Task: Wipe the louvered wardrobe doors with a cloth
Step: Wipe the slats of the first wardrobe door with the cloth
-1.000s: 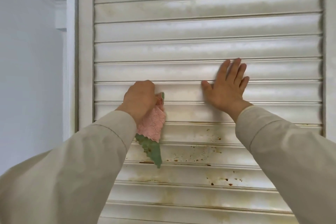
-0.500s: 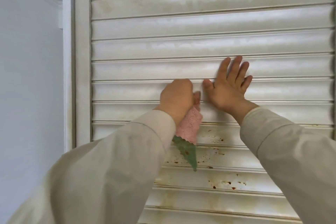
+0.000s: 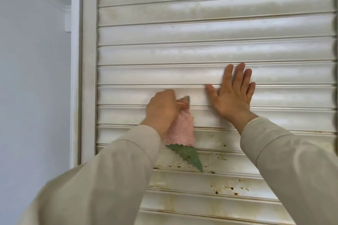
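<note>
A white louvered wardrobe door (image 3: 201, 34) fills the view, its lower slats speckled with brown rust-like stains. My left hand (image 3: 161, 109) grips a pink and green cloth (image 3: 181, 133) and presses it against a slat at mid-height; the cloth's green corner hangs down over the stained slats. My right hand (image 3: 232, 95) lies flat on the slats just to the right of the cloth, fingers spread and pointing up. Both arms wear beige sleeves.
The door's white frame post (image 3: 89, 60) runs down the left side of the slats. A plain pale wall (image 3: 33, 78) with a ceiling moulding stands further left. The door's right edge shows at the far right.
My left hand swept the cloth to the right along the slat until it was next to my right thumb, then drew back a little to the left. My right hand has stayed flat on the door.
</note>
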Motion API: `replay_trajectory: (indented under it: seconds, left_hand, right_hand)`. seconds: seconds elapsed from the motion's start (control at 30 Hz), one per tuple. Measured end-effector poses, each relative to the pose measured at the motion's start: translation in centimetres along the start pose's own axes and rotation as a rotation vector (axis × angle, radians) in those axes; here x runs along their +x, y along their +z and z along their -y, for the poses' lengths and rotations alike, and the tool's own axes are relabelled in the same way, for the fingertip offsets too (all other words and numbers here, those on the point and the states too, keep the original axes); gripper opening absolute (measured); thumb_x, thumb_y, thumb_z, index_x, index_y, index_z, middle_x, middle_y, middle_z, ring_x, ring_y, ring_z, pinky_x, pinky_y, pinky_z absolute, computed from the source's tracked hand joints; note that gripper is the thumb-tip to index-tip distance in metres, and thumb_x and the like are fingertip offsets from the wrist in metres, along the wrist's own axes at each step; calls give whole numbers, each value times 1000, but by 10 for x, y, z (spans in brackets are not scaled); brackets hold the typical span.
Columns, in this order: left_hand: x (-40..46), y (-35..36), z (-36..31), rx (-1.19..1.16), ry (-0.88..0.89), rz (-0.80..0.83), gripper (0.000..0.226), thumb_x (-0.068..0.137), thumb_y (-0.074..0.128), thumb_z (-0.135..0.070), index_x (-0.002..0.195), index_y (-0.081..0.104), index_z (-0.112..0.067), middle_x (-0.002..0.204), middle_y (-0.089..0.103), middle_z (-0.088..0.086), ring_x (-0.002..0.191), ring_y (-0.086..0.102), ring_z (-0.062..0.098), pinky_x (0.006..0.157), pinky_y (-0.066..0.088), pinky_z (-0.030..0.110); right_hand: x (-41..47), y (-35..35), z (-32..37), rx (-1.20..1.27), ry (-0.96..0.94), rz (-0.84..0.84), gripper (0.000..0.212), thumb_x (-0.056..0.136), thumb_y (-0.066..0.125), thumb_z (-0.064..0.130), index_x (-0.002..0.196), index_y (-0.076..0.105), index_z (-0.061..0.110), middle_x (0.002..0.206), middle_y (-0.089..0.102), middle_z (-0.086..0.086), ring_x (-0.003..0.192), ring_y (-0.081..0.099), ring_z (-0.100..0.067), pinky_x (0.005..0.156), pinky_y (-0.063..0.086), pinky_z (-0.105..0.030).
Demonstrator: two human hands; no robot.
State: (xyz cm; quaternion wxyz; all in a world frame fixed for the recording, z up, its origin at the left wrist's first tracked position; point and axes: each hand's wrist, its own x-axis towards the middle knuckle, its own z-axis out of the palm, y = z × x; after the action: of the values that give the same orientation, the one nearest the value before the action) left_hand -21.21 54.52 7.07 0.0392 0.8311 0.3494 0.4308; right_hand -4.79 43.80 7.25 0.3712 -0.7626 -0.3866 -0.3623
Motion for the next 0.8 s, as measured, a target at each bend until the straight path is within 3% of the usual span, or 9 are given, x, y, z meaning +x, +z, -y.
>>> replay_trajectory:
  seconds: [0.1,0.3,0.43,0.57,0.67,0.73,0.8]
  left_hand:
    - [4,-26,57,9,-149,-40,40,82,72,-54,78,50,-20,85,58,2,82,53,27,70,40,33]
    - [1,-75,159,53,-354,-176,41,89,66,-50,84,58,-11,86,63,11,82,58,32,70,46,36]
    - [-6,-74,179,-86,-380,-241,38,93,64,-44,80,56,-9,77,58,7,86,59,34,69,41,36]
    - [-21,-54,157,-452,-469,-569,29,99,54,-40,92,56,-12,81,58,-1,84,60,25,68,42,30]
    - [-24,-33,130,-507,-270,-636,22,102,47,-32,87,60,-22,79,59,-7,75,62,4,59,39,16]
    - [-20,-16,122,-365,-60,-576,25,100,45,-34,82,62,-29,82,60,-7,79,59,10,68,40,23]
    - [-15,3,122,-265,149,-514,22,98,51,-33,90,71,-31,87,59,-8,81,55,11,70,39,23]
  right_hand:
    - [-3,3,2,-14,17,-49,86,96,26,68,157,-12,22,162,-25,-8,148,-25,-29,118,-12,-51]
    - [-10,9,48,4,99,-144,82,95,47,44,157,8,7,163,-5,-21,149,-6,-43,119,2,-59]
    - [-8,19,84,-49,-150,-50,82,97,40,54,158,2,16,164,-14,-12,148,-17,-43,118,-4,-58]
    - [-5,33,86,-124,-140,-52,82,97,28,63,158,-7,22,163,-23,-9,145,-25,-43,117,-9,-59]
    - [-4,37,86,-142,-134,-71,81,96,28,63,158,-6,22,163,-21,-9,146,-24,-43,117,-8,-58]
    - [-3,40,86,-151,-135,-79,82,96,28,64,158,-6,23,163,-20,-8,146,-23,-43,118,-8,-59]
    - [-2,44,84,-155,-133,-99,82,96,29,64,158,-5,23,164,-19,-8,146,-22,-43,118,-8,-59]
